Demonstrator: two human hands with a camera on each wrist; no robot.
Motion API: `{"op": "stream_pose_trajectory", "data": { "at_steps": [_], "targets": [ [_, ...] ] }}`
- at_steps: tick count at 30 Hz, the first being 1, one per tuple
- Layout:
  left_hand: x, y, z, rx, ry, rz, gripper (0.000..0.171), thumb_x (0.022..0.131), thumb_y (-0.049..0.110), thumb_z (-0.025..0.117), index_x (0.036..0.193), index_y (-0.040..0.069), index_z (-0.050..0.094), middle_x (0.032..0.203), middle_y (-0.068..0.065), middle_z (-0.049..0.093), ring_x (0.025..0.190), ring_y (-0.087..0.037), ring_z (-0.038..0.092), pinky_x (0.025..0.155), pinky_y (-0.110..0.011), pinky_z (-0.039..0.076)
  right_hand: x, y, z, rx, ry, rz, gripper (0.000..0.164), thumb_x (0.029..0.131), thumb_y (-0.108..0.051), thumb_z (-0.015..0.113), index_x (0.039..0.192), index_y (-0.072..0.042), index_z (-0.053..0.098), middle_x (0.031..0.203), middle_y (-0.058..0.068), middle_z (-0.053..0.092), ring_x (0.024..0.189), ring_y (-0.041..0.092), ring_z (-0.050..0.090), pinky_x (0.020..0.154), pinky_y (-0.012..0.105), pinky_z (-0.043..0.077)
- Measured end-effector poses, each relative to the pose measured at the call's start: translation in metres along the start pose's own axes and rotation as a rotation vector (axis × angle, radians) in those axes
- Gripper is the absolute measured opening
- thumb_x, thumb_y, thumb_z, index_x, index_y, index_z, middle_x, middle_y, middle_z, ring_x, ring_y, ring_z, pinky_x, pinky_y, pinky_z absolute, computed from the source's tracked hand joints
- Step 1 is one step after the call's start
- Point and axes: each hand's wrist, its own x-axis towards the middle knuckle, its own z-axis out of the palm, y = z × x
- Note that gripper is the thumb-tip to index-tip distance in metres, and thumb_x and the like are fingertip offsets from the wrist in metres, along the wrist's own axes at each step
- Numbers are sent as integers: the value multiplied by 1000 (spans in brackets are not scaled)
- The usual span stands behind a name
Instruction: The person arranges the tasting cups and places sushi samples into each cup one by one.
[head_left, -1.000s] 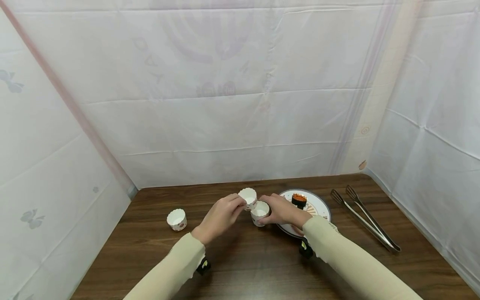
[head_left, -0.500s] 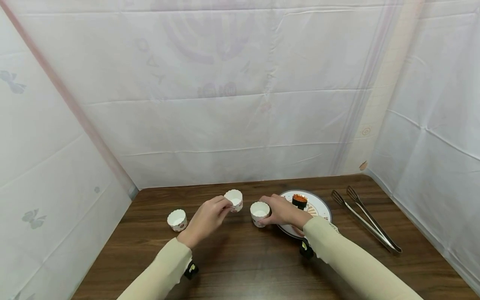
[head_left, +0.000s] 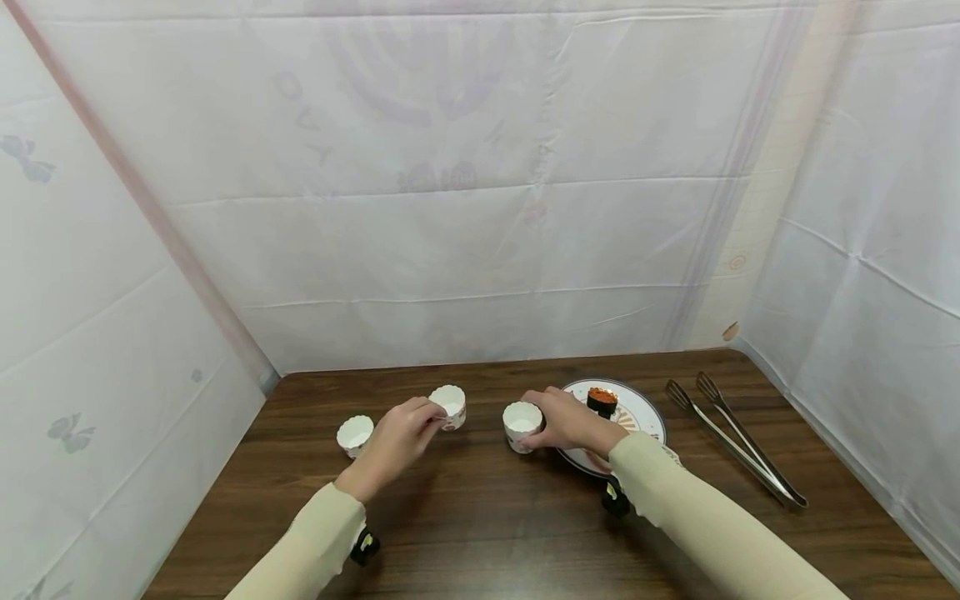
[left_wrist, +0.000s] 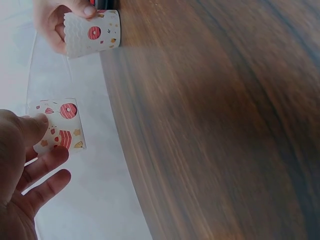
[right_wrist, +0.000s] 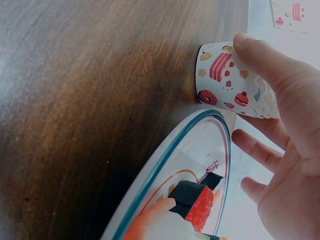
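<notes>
My left hand pinches a white paper baking cup by its rim, with thumb and finger on its printed side in the left wrist view. That cup appears held above the table, some way left of a second cup. Around this second baking cup, standing upright on the table, my right hand curls thumb and fingers. Donut and cake prints cover its side in the right wrist view. A third baking cup stands at the left, partly hidden behind my left hand.
A round plate lies beneath and beyond my right wrist, bearing sushi pieces, among them a black-wrapped one with orange roe. Metal tongs lie right of it. Patterned white cloth rises behind the wooden table.
My left hand has carried its baking cup leftward, away from the other cup, and slightly lower. My right hand has stayed at its cup.
</notes>
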Motion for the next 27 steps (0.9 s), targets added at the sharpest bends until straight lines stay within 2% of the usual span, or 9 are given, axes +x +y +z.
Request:
{"op": "stream_pose_trajectory", "data": {
  "at_steps": [19,27],
  "targets": [
    [-25,-13,-8,-5,-5,-25,19,79,-5,85,91,5,73,89,-4,72,80,-16,70,67,-32,58,1,0,-1,-9,-13,8,62,83,-43,85,134,-16,62,109,-1,62,97,14,54,86,39,51],
    [-33,-16,-9,1,-25,-23,20,79,-7,84,90,6,73,88,-2,72,77,-14,68,65,-30,56,1,-1,-1,-11,-17,10,64,83,-44,86,135,-15,62,110,-1,62,99,15,54,87,40,51]
  ]
}}
